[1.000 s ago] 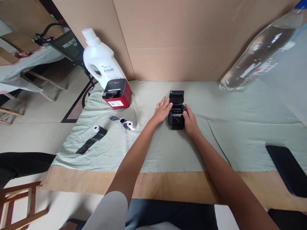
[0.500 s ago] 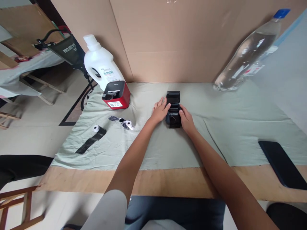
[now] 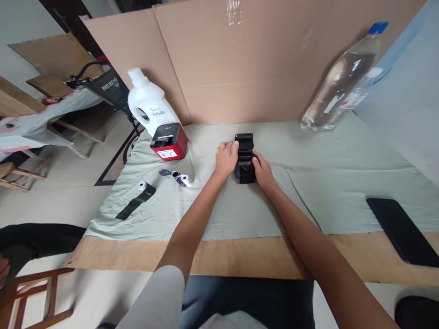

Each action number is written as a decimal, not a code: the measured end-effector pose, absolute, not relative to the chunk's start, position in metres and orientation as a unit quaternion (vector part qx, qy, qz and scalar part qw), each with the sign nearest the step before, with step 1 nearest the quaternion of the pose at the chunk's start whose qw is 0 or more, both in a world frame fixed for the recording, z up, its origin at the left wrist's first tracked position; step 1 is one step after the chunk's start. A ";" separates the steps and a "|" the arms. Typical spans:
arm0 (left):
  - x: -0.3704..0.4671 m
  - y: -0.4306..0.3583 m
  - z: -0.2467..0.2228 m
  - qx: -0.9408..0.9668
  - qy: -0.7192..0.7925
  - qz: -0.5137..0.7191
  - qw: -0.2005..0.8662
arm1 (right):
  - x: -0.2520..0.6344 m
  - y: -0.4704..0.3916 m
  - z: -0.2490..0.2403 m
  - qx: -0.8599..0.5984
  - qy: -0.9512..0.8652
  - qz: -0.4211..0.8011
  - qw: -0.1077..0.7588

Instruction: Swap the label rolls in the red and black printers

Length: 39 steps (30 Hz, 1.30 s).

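Note:
A small black device point(image 3: 245, 160) with its lid raised lies on the green cloth point(image 3: 219, 214) in front of me. Black film hangs over its near end. My left hand point(image 3: 227, 157) is against its left side, thumb on the edge by the lid. On the right side my right hand point(image 3: 263, 170) holds it with bent fingers. A red and black printer point(image 3: 174, 145) sits to the left. Nearer me are a white roll with a black strip point(image 3: 137, 201) and a smaller roll point(image 3: 186, 180) with dark film. What is inside the device is too small to tell.
A white detergent bottle point(image 3: 151, 103) stands behind the printer, against a cardboard panel point(image 3: 240, 64). A large clear bottle point(image 3: 343, 82) leans at the back right. A dark phone point(image 3: 399, 226) lies at the right front edge. Part of another person point(image 3: 34, 242) shows at the far left.
The camera view has tilted up and shifted slightly. My left hand's fingers have drawn closer together beside the lid. My right hand stays on the device's right side.

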State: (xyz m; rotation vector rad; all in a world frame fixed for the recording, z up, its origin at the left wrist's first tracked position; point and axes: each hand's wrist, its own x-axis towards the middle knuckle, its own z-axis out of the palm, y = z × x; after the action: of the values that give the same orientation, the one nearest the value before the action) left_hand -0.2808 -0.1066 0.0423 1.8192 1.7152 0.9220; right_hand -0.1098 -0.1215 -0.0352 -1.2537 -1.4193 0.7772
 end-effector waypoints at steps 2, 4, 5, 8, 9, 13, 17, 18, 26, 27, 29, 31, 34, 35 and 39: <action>-0.280 -0.106 0.052 0.690 0.604 0.348 0.195 | -0.110 -0.121 -0.033 -0.524 -0.588 0.328 0.522; -0.277 -0.100 0.057 0.735 0.581 0.301 0.176 | -0.111 -0.121 -0.032 -0.525 -0.579 0.330 0.530; -0.276 -0.095 0.057 0.758 0.574 0.260 0.171 | -0.111 -0.120 -0.033 -0.525 -0.574 0.328 0.536; -0.269 -0.076 0.058 0.806 0.558 0.141 0.138 | -0.110 -0.117 -0.035 -0.524 -0.563 0.317 0.555; -0.266 -0.070 0.059 0.819 0.549 0.112 0.123 | -0.109 -0.116 -0.036 -0.525 -0.559 0.314 0.559; -0.255 -0.059 0.073 0.867 0.489 0.011 0.093 | -0.109 -0.113 -0.038 -0.526 -0.551 0.315 0.566; -0.245 -0.063 0.087 0.862 0.489 0.003 0.132 | -0.109 -0.111 -0.039 -0.518 -0.545 0.321 0.576; -0.243 -0.063 0.090 0.858 0.493 0.010 0.144 | -0.109 -0.111 -0.040 -0.516 -0.543 0.323 0.578; -0.257 -0.068 0.128 0.890 0.435 0.075 0.114 | -0.108 -0.109 -0.047 -0.489 -0.478 0.390 0.617; -0.265 -0.076 0.136 0.886 0.432 0.101 0.133 | -0.108 -0.110 -0.047 -0.487 -0.466 0.398 0.623; -0.287 -0.099 0.150 0.865 0.428 0.177 0.194 | -0.108 -0.110 -0.045 -0.484 -0.444 0.406 0.636; -0.316 -0.133 0.155 0.807 0.444 0.278 0.273 | -0.109 -0.109 -0.044 -0.483 -0.431 0.409 0.643; -0.361 -0.194 0.138 0.636 0.513 0.442 0.369 | -0.110 -0.108 -0.044 -0.483 -0.430 0.410 0.644; -0.376 -0.215 0.127 0.565 0.532 0.494 0.393 | -0.110 -0.108 -0.044 -0.483 -0.430 0.409 0.644; -0.422 -0.293 0.073 0.313 0.609 0.536 0.493 | -0.110 -0.109 -0.042 -0.480 -0.431 0.409 0.646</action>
State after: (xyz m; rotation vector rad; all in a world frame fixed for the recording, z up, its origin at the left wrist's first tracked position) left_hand -0.4218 -0.2931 0.0734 0.7582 1.4778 1.3009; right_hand -0.1096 -0.1093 -0.0418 -1.0922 -0.9801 0.9305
